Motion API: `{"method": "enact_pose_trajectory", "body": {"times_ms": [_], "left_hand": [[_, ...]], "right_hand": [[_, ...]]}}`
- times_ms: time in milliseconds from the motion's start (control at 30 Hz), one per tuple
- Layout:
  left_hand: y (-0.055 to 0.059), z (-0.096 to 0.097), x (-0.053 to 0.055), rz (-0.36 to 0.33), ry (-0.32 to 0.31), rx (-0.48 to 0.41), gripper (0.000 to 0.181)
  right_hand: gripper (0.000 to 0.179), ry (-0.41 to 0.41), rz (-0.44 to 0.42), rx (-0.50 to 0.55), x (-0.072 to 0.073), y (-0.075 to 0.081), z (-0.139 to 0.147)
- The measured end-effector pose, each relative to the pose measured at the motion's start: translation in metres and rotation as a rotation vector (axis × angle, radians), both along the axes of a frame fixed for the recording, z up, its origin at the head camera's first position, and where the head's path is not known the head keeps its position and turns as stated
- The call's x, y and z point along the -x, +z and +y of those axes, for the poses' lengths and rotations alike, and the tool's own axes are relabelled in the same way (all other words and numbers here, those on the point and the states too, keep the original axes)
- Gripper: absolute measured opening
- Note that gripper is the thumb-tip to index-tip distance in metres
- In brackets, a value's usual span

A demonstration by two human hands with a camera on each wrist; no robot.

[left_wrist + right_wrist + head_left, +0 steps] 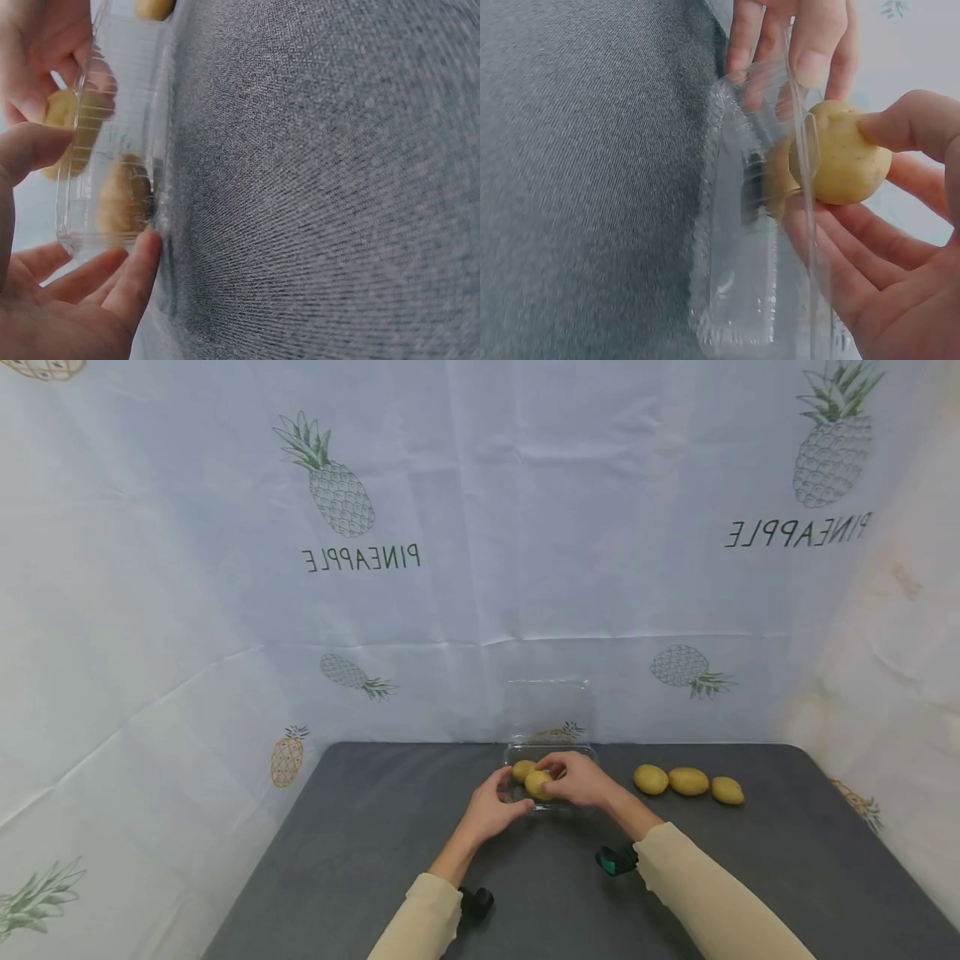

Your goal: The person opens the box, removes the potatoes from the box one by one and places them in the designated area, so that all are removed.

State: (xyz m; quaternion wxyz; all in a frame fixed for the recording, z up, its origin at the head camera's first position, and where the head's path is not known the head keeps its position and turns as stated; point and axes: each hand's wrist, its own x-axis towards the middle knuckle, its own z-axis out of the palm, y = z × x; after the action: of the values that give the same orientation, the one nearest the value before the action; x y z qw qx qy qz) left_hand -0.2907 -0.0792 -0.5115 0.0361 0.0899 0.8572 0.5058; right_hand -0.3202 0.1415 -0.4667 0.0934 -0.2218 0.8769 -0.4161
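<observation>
My right hand (pixel 577 779) pinches a yellow potato (pixel 847 154) between thumb and fingers, at the rim of a clear plastic clamshell box (pixel 558 807). A second potato (pixel 124 195) lies inside the box near its left end, seen through the clear wall. Spread around the box's left front corner is my left hand (pixel 491 810). Its extended fingertips touch the end wall, and its thumb (pixel 37 150) is by the front rim. The transparent lid (pixel 547 702) stands upright at the back.
To the right of the box, three potatoes (pixel 688 781) lie in a row on the dark grey table (pixel 360 860). A white curtain (pixel 480 593) printed with pineapples hangs behind and along both sides. Dark wrist devices (pixel 617 860) are at both forearms.
</observation>
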Motion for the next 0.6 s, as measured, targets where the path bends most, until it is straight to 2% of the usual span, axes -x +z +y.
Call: {"method": "enact_pose_trajectory", "body": {"times_ms": [600], "left_hand": [[0.003, 0.001, -0.001, -0.027, 0.003, -0.003, 0.080]], "right_hand": [[0.031, 0.007, 0.094, 0.038, -0.032, 0.018, 0.034]]}}
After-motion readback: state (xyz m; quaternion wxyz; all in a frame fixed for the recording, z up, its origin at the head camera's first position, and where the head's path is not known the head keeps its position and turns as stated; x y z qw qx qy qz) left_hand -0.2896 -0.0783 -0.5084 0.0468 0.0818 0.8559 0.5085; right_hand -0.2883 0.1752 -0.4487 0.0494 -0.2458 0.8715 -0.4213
